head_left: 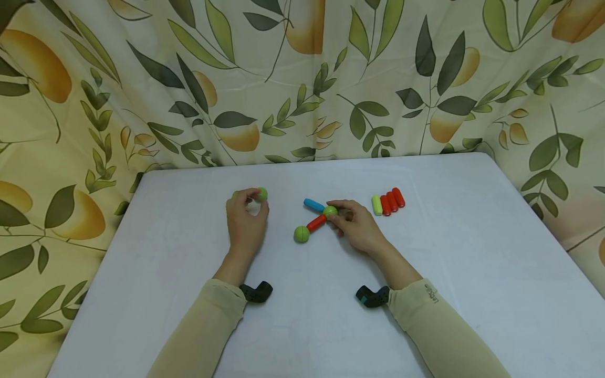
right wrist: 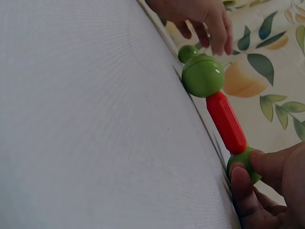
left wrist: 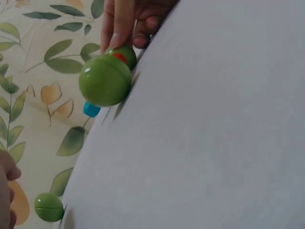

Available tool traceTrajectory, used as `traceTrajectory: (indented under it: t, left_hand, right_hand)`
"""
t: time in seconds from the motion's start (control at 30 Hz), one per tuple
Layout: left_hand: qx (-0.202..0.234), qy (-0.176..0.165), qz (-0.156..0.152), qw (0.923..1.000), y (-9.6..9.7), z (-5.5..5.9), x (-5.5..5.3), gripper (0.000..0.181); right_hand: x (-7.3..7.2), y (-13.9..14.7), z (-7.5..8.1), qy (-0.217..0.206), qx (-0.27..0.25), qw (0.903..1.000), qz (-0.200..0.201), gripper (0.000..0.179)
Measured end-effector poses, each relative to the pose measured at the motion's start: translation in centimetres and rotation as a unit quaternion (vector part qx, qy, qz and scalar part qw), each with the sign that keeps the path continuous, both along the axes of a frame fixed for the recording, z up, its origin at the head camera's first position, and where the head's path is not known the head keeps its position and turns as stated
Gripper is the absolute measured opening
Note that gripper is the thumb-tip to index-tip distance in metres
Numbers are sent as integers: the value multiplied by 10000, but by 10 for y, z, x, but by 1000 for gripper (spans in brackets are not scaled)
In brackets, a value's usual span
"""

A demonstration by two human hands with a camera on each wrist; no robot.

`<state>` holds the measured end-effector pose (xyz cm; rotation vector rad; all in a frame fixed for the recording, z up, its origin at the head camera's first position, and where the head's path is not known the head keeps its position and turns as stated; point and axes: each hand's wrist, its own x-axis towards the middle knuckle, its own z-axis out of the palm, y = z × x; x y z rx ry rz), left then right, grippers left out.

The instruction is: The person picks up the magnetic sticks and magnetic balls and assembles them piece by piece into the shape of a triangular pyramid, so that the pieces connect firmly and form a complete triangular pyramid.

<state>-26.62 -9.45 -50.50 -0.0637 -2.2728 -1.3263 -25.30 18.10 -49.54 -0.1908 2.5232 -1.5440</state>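
Note:
My right hand (head_left: 357, 226) pinches a glossy green ball (right wrist: 244, 167) between thumb and fingers. From that ball a red rod (head_left: 316, 222) runs towards me to a second green ball (head_left: 301, 234), which sits close over the table. A blue rod (head_left: 314, 205) points away to the upper left from the pinched ball. Farther left, my left hand (head_left: 248, 220) reaches over the table with bent, spread fingers beside a loose green ball (left wrist: 48, 207). In the left wrist view a gap shows between hand and ball. More green (head_left: 235, 193) peeks out behind its knuckles, mostly hidden.
On the right lie a yellow-green rod (head_left: 376, 205) and several red rods (head_left: 392, 201) side by side. All rests on a white table (head_left: 302, 325), with a leaf-and-fruit patterned curtain (head_left: 283, 105) behind its far edge. A black wrist camera (head_left: 257, 292) sits at the left cuff.

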Motion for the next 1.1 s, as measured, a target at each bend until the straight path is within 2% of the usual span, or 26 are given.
traceTrajectory:
  t: [0.13,0.23,0.4,0.47,0.67,0.93,1.1]
  left_hand:
    - [349,-35,740,9966,-6,1,-4,29]
    - [521,-283,956,9937,-10,-1,-7,35]
    - [179,-1058,695,9918,-14,-5,-8,55]
    - [28,-1263,595,9902,-14,-5,-8,59]
    - [-168,-1394,574,9884,-13,-3,-5,52]
    - [-244,-1389,645,9879,-13,-4,-5,43]
    - [-32,-1318,724,9886,-12,-4,-5,43]
  right_hand:
    - [0,0,0,16,-20,10000,20,41]
    - [1,0,0,28,-28,10000,44,41]
    - [1,0,1,22,-33,10000,39,40]
    - [1,0,0,12,-27,10000,24,39]
    - [1,0,-1,-11,15,10000,-3,39]
    - [2,-1,0,-39,13,10000,-22,38]
    - [1,-1,0,-42,16,10000,-22,38]
